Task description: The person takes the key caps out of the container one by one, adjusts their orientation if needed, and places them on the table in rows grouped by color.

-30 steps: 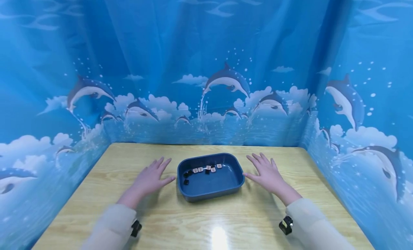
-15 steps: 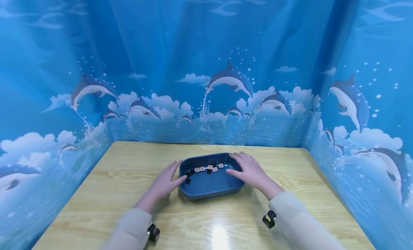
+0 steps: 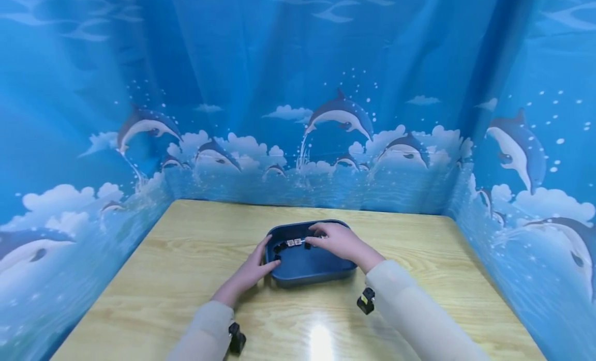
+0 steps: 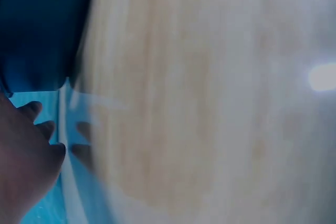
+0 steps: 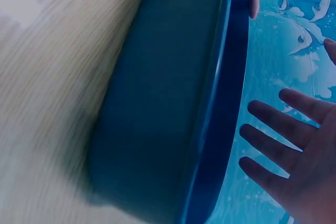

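Note:
A dark blue rectangular tray [image 3: 309,281] stands on the wooden table, its front wall showing in the head view. Inside it, toward the back left, lie small white square pieces with printed marks [image 3: 294,242] and small black pieces [image 3: 280,248]. My left hand [image 3: 248,274] is at the tray's left end, thumb over the rim and fingers loosely extended. Above the tray's right half reaches my right hand [image 3: 339,240], hiding some of the pieces. In the right wrist view the fingers of my right hand [image 5: 310,150] are spread, with nothing between them.
The pale wooden table [image 3: 186,257] extends around the tray. Blue dolphin-print curtain [image 3: 279,118] encloses the back and both sides. A small black device [image 3: 366,301] sits at the right wrist, and another black device [image 3: 237,339] at the left.
Both hands have moved inward from either side of the tray. The left now meets its left rim; the right has gone over the rim, above the pieces. The head view has shifted slightly.

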`<state>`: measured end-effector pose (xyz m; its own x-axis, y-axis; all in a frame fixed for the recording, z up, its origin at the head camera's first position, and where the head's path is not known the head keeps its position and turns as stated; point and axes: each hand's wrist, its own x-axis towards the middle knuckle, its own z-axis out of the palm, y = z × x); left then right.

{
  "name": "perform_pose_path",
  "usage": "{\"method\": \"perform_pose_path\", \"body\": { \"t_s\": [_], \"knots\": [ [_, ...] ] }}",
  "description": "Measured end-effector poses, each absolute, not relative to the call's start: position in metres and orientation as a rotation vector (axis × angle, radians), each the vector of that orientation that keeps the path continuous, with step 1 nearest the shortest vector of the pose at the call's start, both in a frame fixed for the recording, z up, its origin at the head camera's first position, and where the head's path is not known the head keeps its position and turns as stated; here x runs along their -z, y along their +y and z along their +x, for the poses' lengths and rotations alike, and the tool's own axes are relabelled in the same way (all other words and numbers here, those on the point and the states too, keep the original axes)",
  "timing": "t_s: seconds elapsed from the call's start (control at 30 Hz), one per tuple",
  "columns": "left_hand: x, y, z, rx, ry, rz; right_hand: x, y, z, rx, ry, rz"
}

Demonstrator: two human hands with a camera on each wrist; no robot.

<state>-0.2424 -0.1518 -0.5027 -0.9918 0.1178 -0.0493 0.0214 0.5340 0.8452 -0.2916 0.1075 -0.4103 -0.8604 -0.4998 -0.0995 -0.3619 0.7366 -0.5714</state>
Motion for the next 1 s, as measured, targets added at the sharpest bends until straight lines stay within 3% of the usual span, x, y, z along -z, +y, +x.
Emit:
{"method": "perform_pose_path", "body": {
  "t_s": [1.0],
  "knots": [
    [0.506,-0.161,-0.239,-1.725,2.349,0.198,0.434,0.083,-0.346,0.616,2.542,-0.625]
  ]
}}
